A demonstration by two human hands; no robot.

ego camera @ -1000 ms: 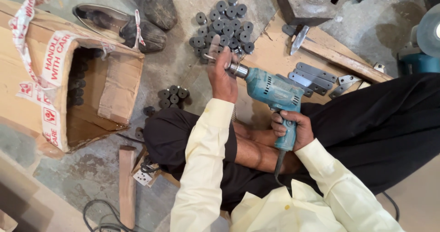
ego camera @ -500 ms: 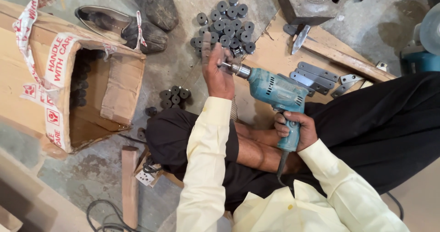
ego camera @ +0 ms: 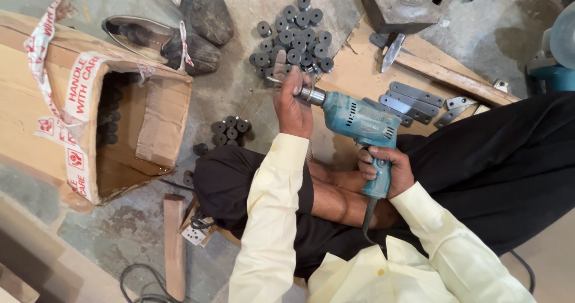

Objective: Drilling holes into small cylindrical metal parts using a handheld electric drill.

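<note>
Drill (ego camera: 358, 122) and hands sit almost where they were half a second ago; we see only a slight drift of the whole view. We find the teal drill above our lap, its body lying across the picture, chuck pointing left toward the pile of dark round parts (ego camera: 292, 30) on the floor. Our right hand (ego camera: 383, 170) wraps tight round the grip, wrist bent. Our left hand (ego camera: 291, 102) closes over the chuck end, forearm stretched forward.
</note>
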